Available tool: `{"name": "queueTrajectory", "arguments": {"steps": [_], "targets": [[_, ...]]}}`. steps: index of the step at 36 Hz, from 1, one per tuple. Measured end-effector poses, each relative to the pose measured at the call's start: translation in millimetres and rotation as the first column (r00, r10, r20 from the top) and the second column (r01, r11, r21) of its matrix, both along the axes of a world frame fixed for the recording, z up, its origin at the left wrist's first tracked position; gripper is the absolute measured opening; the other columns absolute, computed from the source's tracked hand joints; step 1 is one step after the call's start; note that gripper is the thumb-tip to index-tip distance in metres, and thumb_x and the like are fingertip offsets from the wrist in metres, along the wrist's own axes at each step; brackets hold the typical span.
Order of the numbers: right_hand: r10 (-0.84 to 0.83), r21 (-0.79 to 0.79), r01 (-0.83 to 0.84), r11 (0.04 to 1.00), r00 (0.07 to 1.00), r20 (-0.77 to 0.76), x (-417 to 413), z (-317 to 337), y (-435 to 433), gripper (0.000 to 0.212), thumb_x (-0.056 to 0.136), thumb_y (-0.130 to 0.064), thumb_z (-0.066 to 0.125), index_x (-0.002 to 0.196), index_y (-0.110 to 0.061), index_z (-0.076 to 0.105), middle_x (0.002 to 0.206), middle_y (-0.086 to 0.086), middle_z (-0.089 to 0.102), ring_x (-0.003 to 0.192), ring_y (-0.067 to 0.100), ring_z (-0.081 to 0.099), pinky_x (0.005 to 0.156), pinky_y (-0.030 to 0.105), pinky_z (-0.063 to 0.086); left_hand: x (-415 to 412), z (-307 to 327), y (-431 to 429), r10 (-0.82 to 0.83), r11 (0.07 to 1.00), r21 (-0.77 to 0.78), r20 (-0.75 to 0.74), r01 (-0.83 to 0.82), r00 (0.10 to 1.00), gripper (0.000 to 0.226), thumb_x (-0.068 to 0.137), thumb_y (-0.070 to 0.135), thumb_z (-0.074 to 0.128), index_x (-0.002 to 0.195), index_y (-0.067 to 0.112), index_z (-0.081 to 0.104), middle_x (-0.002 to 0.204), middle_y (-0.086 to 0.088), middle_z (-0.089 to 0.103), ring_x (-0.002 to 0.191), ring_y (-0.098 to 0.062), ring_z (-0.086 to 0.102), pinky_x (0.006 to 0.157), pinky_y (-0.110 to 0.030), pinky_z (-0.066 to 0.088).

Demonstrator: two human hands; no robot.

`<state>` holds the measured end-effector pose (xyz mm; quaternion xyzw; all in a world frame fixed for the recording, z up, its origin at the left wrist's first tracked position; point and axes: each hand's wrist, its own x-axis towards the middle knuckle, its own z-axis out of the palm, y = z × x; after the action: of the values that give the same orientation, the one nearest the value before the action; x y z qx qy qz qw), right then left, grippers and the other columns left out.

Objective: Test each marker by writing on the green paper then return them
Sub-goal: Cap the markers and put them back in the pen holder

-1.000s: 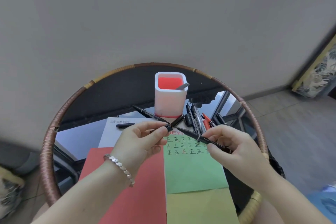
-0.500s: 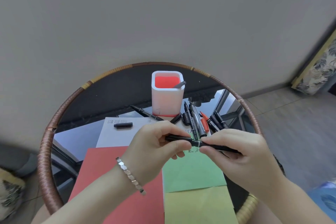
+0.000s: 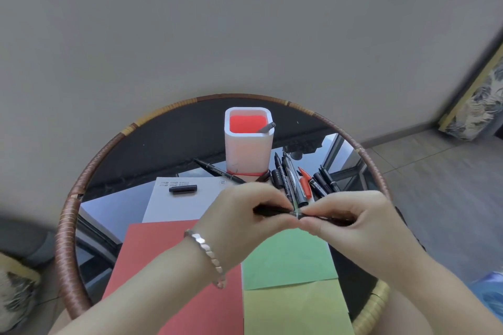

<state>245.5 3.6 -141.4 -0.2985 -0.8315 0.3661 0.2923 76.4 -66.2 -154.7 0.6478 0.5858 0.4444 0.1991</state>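
Both hands hold one black marker (image 3: 272, 210) level above the green paper (image 3: 288, 261). My left hand (image 3: 245, 215) grips its capped left end, and my right hand (image 3: 353, 220) pinches the barrel; the fingertips meet at the marker's middle. The hands hide the top of the green paper, where the written marks were. A white pen holder (image 3: 248, 147) with a red inside stands behind, one marker (image 3: 266, 128) leaning in it. Several black markers and a red one (image 3: 304, 182) lie in a pile to the right of the holder.
The round glass table has a wicker rim (image 3: 70, 215). A red sheet (image 3: 152, 266), a yellow sheet (image 3: 296, 310) and a white sheet (image 3: 177, 204) lie around the green one. A loose black cap (image 3: 183, 189) rests on the white sheet. Another black marker (image 3: 217, 171) lies left of the holder.
One second ago the cap in my left hand was apart from the marker in my right. The hands came together, the cap went onto the marker, and both hands now grip it closely.
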Motion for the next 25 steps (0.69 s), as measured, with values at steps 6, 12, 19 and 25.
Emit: {"name": "queueTrajectory", "arguments": {"steps": [6,12,19,25], "targets": [[-0.036,0.267,-0.044,0.963,0.957,0.288,-7.2,-2.1,0.5,0.015,0.076,-0.039,0.066,0.086,-0.031,0.071,0.074,-0.017,0.070,0.068,0.003,0.064,0.064,0.024,0.054,2.3,-16.9,3.9,0.091,0.990,0.139,-0.642,0.000,0.762,0.026,0.080,0.029,0.041,0.077,0.023,0.067,0.061,0.011,0.063,0.053,-0.012,0.059,0.047,-0.018,0.043],[-0.272,0.085,0.270,0.959,0.962,0.016,5.8,0.5,25.2,0.020,0.078,-0.024,0.067,0.097,-0.028,0.061,0.081,-0.018,0.066,0.075,-0.001,0.060,0.063,0.012,0.048,-14.1,-11.3,11.4,0.473,0.867,0.283,-0.206,-0.410,0.857,0.019,0.090,0.006,0.044,0.094,0.023,0.050,0.083,-0.002,0.062,0.068,-0.020,0.062,0.056,-0.026,0.051],[-0.436,0.052,0.434,0.899,0.886,0.156,14.3,-25.6,51.9,0.012,0.086,-0.016,0.059,0.094,-0.022,0.065,0.080,-0.014,0.064,0.077,-0.005,0.057,0.062,0.011,0.040,-38.2,39.9,50.0,0.399,0.845,0.239,0.315,-0.479,0.861,0.033,0.091,-0.004,0.044,0.090,0.029,0.042,0.087,0.008,0.062,0.079,0.006,0.061,0.067,-0.005,0.046],[-0.512,0.101,0.518,0.849,0.762,0.396,15.8,-49.9,67.5,0.024,0.087,-0.018,0.054,0.111,-0.018,0.059,0.098,-0.001,0.060,0.085,0.015,0.055,0.065,0.027,0.044,-45.5,29.8,90.6,0.461,0.885,0.011,0.129,-0.466,0.878,0.011,0.091,0.008,0.051,0.086,0.014,0.057,0.092,-0.003,0.064,0.089,-0.017,0.060,0.081,-0.029,0.050]]}}
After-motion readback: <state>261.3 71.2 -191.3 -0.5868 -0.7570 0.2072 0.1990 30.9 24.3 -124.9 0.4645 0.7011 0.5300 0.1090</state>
